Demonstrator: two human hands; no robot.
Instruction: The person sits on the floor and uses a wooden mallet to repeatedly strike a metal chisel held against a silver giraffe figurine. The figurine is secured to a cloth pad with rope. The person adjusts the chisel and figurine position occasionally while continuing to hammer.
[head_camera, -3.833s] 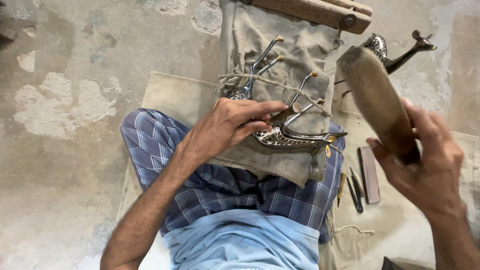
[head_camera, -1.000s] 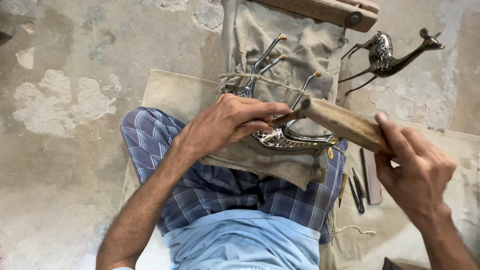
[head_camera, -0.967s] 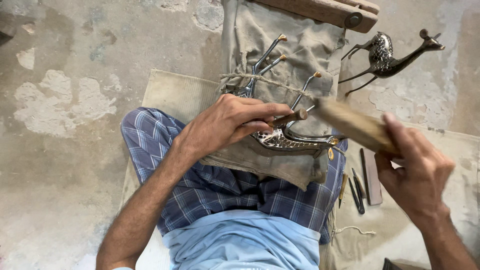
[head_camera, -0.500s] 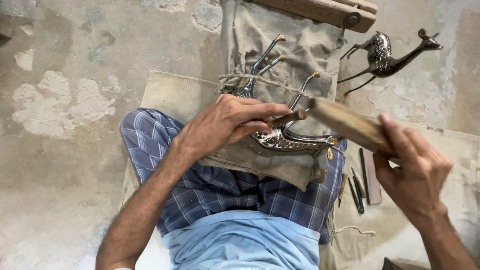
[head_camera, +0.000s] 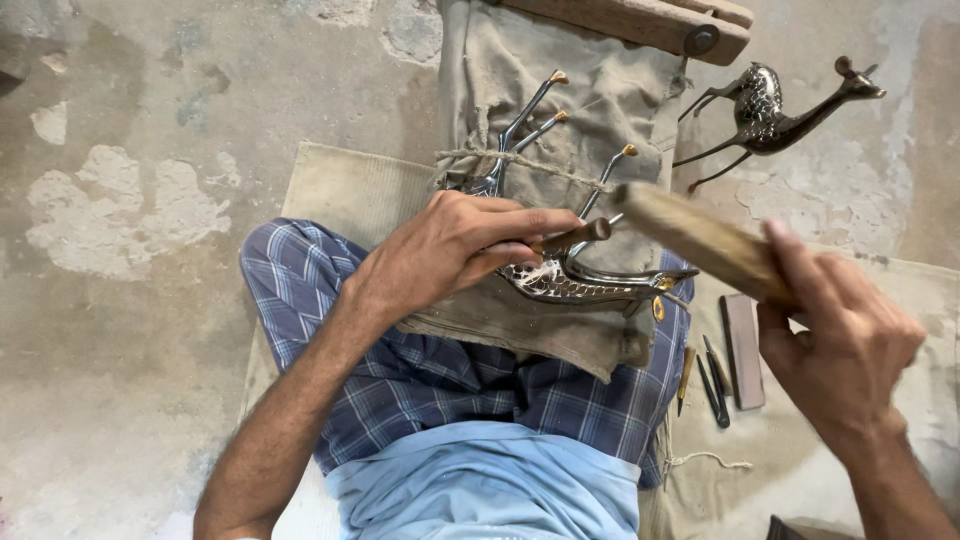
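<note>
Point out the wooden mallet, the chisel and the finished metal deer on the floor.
Mallet (head_camera: 700, 240): head view, middle of its wooden head.
Chisel (head_camera: 578, 235): head view, top end, beside the left hand's fingers.
Deer (head_camera: 762, 100): head view, patterned body.

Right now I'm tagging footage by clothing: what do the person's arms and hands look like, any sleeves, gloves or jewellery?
Both forearms are bare, with no sleeves in view. The left hand and right hand wear no gloves; no rings or watch show.
</note>
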